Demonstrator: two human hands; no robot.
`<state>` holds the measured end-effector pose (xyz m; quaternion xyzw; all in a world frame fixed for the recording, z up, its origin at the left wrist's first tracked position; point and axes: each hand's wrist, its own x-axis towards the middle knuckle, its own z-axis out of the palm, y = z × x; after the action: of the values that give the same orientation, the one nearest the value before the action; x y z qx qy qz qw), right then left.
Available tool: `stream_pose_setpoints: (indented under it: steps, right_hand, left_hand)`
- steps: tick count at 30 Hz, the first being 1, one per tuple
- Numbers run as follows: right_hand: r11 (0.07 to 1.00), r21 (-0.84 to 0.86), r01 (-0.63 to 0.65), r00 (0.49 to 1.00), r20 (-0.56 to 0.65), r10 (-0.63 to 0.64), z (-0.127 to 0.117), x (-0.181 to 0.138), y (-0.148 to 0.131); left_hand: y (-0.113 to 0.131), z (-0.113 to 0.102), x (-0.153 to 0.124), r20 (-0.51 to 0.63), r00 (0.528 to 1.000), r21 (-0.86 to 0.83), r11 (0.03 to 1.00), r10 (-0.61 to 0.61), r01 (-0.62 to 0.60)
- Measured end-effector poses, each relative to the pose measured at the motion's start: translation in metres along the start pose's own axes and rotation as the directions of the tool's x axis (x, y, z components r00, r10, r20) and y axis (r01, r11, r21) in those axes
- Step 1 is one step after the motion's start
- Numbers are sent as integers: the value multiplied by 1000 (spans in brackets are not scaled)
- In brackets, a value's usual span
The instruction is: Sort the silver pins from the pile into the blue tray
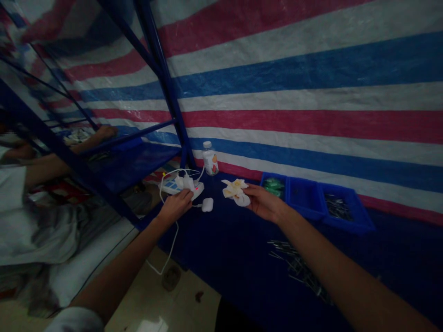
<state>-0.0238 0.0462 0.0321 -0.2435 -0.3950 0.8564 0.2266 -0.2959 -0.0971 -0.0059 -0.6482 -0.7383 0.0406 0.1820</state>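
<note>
My right hand is closed on a crumpled tissue with yellowish stains, held above the blue table. At the table's left end my left hand pinches a white tissue over a power strip. The strip shows a small red light, and white cables run from it. A white earbud case lies just right of my left fingers, with a cable plugged into it. Behind it stands a clear bottle with a white cap and a fruit label.
Blue bins stand along the striped tarp wall; one holds green items, another metal pieces. Loose metal rods lie under my right forearm. A blue metal frame rises at the left, with another person beyond it.
</note>
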Motion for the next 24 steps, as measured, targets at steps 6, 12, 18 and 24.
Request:
stream_pose_setpoints:
  steps: [6,12,18,24]
  right_hand:
    - [999,24,29,995,-95,-27,-6,-22,-9]
    - [992,69,103,978,-188,-88,-4,-52,-5]
    - [975,195,103,977,-206,-62,4,-93,23]
    - [957,257,133,974,-215,-77,-6,-117,44]
  left_hand:
    - [-1,2,12,28,1000,-42,999,-6,7]
    - [-9,13,12,-6,1000,-203,979,17,-18]
    - [-14,13,9,-84,996,-329,944,-28,-1]
    - [-8,1,12,-178,969,-397,913,-172,89]
